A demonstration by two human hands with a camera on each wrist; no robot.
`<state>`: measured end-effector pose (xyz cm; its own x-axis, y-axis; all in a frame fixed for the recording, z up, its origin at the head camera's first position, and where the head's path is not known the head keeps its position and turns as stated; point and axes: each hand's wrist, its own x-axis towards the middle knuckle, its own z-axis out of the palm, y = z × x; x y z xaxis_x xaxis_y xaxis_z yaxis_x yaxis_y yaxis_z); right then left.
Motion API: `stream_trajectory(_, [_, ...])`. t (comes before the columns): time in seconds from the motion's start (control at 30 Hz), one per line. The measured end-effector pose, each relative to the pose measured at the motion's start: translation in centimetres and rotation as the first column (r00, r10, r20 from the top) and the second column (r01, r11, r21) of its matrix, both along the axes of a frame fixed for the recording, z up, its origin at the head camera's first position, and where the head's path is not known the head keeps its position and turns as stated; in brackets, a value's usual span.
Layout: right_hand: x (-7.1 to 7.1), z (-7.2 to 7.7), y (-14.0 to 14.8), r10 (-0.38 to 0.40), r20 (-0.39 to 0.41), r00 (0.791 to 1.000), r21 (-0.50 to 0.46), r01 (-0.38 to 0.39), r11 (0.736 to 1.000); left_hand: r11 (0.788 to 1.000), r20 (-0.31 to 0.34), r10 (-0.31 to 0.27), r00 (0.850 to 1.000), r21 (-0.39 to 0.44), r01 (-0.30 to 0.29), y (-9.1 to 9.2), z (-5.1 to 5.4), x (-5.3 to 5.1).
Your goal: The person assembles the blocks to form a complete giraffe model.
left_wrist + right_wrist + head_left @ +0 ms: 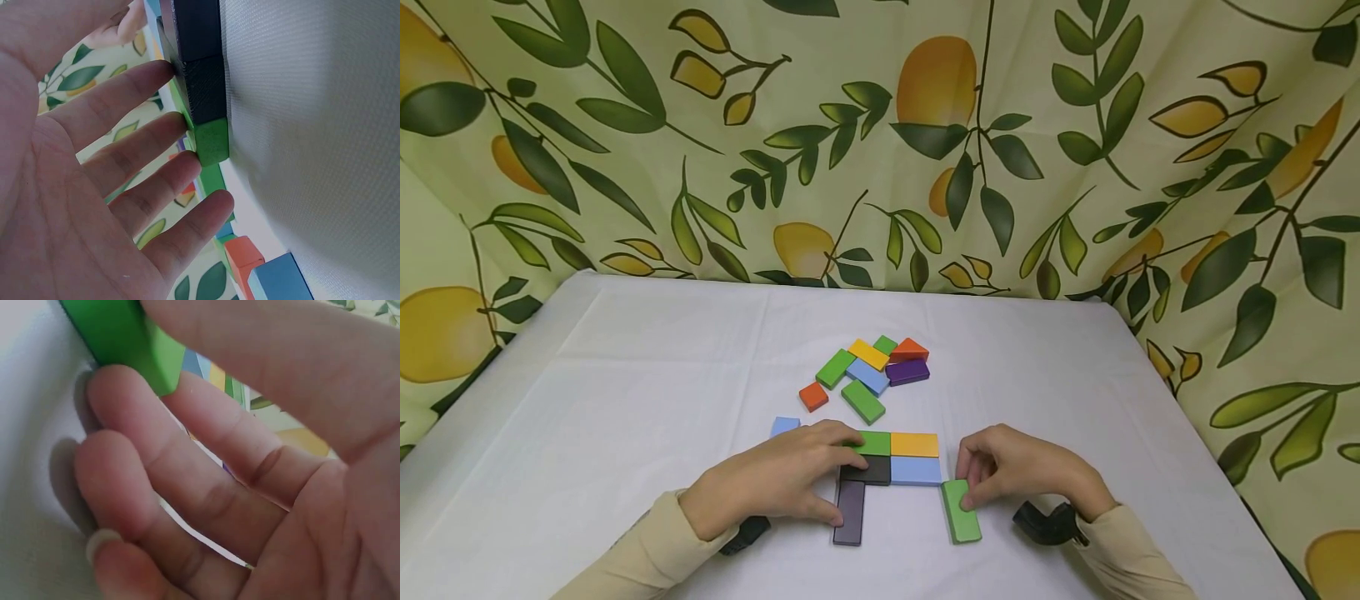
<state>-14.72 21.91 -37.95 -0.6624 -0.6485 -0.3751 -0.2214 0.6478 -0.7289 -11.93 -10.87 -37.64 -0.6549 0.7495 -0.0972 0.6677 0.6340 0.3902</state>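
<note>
Blocks [880,471], five, lie joined; green block [961,512], pinched by right hand [1026,462], lies crooked just beside them, seemingly not yet placed. Left hand [782,471], fingers extended, touches their left side. Loose blocks [868,377] remain behind.

I'm logging, remotely: green block [962,517], dark grey-purple block [850,512], black block [877,471], yellow block [914,445], light blue block [916,471], orange-red triangle [908,353], purple block [907,372]. Tablecloth [662,400] is showing plain white, sleeves [658,542] are showing beige, wrist gear [1047,525] is showing black; curtain [842,50] is carrying green leaves, yellow-orange fruit on pale cream.
</note>
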Motion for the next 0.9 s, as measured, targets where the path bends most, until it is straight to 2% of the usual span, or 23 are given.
stream_trajectory(0.4, [0.4, -0.6, -0.8, 0.034, -0.088, 0.996, 0.016, -0.032, 0.999, 1.0, 0.009, 0.001, 1.0, 0.005, -0.001, 0.0, -0.1, 0.0])
stream_trajectory(0.9, [0.4, -1.0, -1.8, 0.021, -0.138, 0.99, 0.03, -0.017, 0.999, 1.0, 0.0, -0.005, 1.0, 0.007, 0.005, 0.0, -0.2, 0.0])
